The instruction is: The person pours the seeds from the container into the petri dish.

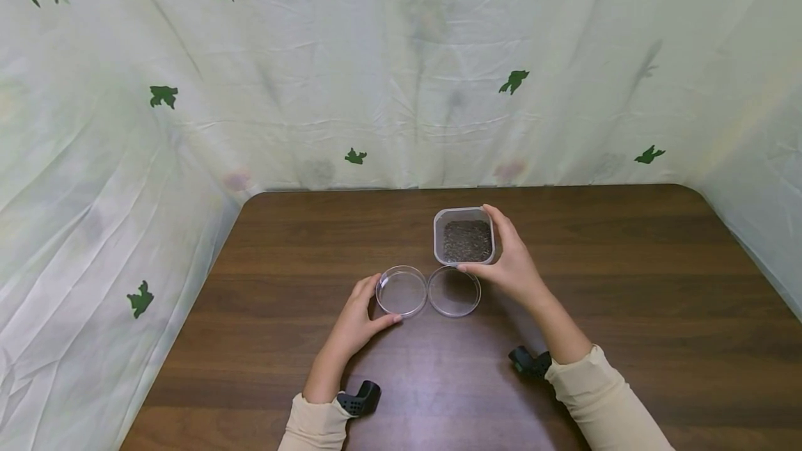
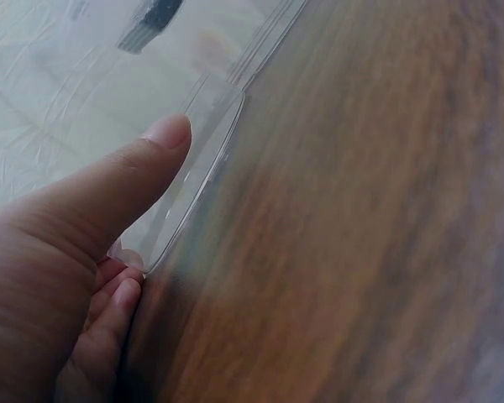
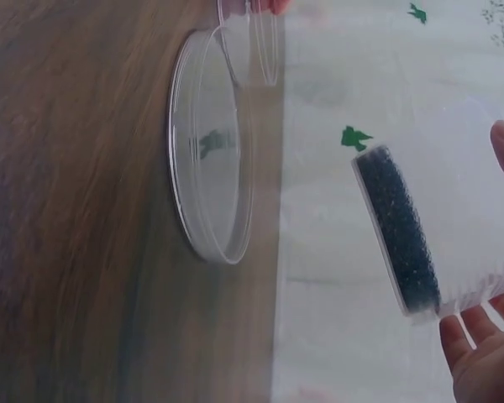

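Two clear petri dishes sit side by side on the wooden table, a left petri dish and a right petri dish. My left hand holds the left one by its edge, thumb at the near side and fingers at the far left. My right hand grips a clear square plastic tub by its right side. Dark, fine granular material covers the tub's bottom. In the right wrist view the tub is raised off the table and slightly tilted, beyond the right petri dish.
The brown wooden table has rounded far corners. A pale curtain with green leaf and bird prints hangs behind it and along both sides. Each wrist wears a black camera, a left one and a right one.
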Available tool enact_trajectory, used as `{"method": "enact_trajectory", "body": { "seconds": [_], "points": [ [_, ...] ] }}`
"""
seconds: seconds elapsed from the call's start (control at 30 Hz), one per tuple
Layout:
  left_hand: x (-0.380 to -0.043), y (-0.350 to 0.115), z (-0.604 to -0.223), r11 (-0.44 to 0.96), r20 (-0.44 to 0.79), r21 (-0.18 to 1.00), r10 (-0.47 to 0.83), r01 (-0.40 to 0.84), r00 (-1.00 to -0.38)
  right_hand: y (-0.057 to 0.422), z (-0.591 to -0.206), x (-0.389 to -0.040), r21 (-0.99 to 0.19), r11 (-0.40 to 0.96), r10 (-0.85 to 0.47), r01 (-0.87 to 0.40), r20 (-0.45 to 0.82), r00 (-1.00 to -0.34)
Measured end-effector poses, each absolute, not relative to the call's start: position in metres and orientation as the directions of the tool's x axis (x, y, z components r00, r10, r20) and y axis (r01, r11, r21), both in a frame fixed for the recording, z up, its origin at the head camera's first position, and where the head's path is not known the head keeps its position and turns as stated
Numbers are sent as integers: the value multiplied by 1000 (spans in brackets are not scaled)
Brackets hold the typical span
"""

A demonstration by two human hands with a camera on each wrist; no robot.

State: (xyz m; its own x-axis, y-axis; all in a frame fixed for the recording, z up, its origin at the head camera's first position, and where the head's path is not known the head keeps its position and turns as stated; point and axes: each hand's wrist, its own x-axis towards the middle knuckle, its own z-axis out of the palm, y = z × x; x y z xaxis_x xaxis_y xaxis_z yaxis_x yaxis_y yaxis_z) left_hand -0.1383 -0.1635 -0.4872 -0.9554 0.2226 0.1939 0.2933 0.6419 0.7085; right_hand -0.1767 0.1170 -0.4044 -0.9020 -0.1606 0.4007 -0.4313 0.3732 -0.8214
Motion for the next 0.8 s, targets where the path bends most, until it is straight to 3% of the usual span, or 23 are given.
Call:
{"method": "enact_trajectory", "body": {
  "seconds": [0.8],
  "points": [
    [-138,-164,-488,635,212,707,231,312,-950,96,-422,-188,-734,446,-245,-512,450,-859]
  ]
}}
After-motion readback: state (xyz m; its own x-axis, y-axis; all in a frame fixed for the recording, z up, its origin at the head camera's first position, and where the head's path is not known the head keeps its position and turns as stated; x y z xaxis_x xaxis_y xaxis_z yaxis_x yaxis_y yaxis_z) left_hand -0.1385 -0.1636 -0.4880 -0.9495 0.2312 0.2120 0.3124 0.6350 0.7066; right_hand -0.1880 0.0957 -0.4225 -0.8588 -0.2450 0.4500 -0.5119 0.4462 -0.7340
